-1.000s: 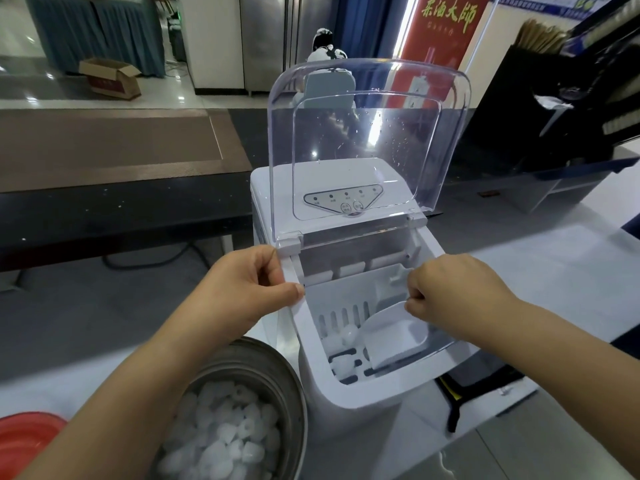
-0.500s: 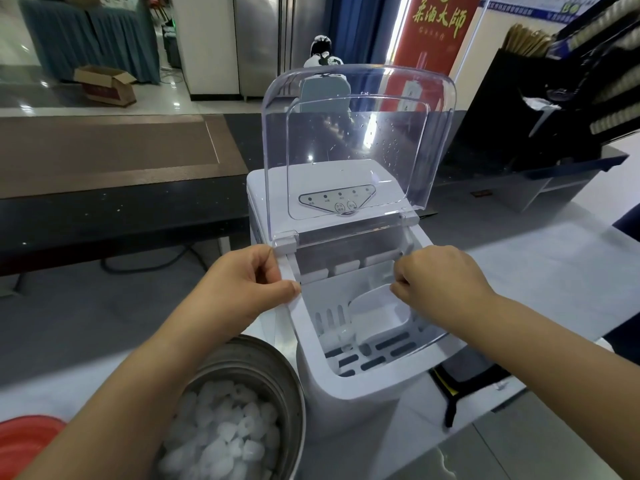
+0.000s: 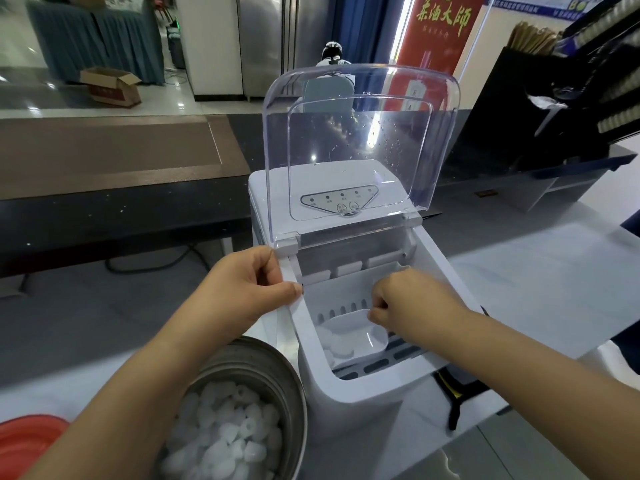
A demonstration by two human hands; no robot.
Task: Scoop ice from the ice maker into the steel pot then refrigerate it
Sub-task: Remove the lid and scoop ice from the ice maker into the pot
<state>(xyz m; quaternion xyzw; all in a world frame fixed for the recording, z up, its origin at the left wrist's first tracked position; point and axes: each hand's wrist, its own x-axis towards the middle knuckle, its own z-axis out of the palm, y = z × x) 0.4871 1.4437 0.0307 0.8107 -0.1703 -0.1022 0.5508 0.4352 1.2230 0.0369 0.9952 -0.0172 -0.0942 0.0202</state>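
White bench [image 3: 519,282], ice maker [image 3: 363,407] open: my left fingers [image 3: 282,289] pinch its rim, my right fingers [image 3: 376,315] curl round the scoop [image 3: 360,336] among ice [image 3: 337,345]. Next, lift level to the steel pot [image 3: 277,367].

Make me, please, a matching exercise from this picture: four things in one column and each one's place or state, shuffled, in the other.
Things
1. clear lid
2. steel pot
3. scoop
4. red item

Places or states
A. down inside the ice maker, gripped by the right hand
B. swung up, standing open
C. at the lower left edge of the view
D. holding many ice pieces, just left of the ice maker

Pairs: 1-B, 2-D, 3-A, 4-C
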